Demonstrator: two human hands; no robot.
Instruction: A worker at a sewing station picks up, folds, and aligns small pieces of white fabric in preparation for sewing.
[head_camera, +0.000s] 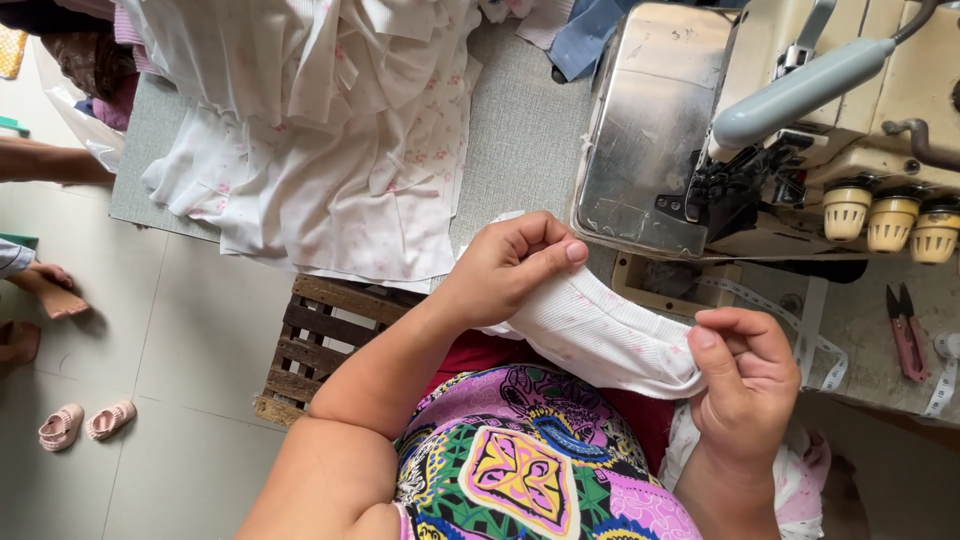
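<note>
Grips (510, 268) (740, 375) pinch white fabric (600, 335).

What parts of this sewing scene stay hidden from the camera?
Head view:
- White cloth: both ends hidden inside the left hand and right hand.
- Sewing machine: cut off by the top and right edges.
- Needle area: too dark and small.

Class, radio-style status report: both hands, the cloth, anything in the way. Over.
Left hand and right hand both pinching white ribbed cloth. Cloth stretched between them, short of sewing machine. Nothing between cloth and machine.
</note>
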